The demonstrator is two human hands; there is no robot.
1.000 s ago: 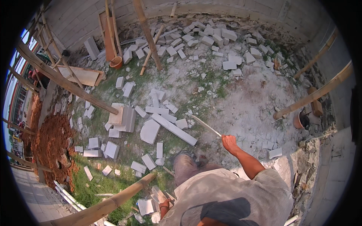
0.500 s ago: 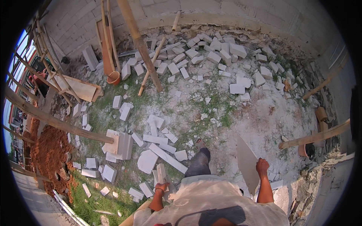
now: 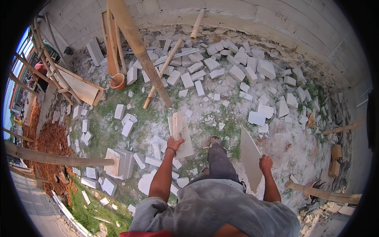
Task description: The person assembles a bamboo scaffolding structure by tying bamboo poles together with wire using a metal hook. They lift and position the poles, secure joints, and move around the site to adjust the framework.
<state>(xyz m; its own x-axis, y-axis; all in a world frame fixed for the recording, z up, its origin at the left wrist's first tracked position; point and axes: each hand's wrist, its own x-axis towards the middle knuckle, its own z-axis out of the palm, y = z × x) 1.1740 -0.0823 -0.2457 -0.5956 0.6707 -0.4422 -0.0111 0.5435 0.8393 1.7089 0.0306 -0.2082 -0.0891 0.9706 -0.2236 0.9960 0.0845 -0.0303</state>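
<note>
My left hand [image 3: 175,143] is closed round the wooden bar on the back of a plastering float [image 3: 185,147], a flat pale plate held out in front of me above the broken blocks. In my right hand [image 3: 265,162] is the edge of a thin, flat grey board [image 3: 250,160], hanging tilted beside my right leg, with its pointed end away from me. My fingers wrap over the board's right edge. Below the float, white block pieces [image 3: 153,161] lie on the ground, partly hidden by my left forearm.
Many pale blocks [image 3: 237,73] lie heaped along the far wall [image 3: 252,23]. Bamboo poles [image 3: 142,53] lean across the space, and another pole [image 3: 59,158] crosses from the left to a stacked block [image 3: 125,166]. An orange bucket [image 3: 117,81] stands at far left, near red soil [image 3: 51,166].
My left hand has swung forward and up with the float, away from my side. The board in my right hand has shifted slightly forward and left. My view and body have moved too.
</note>
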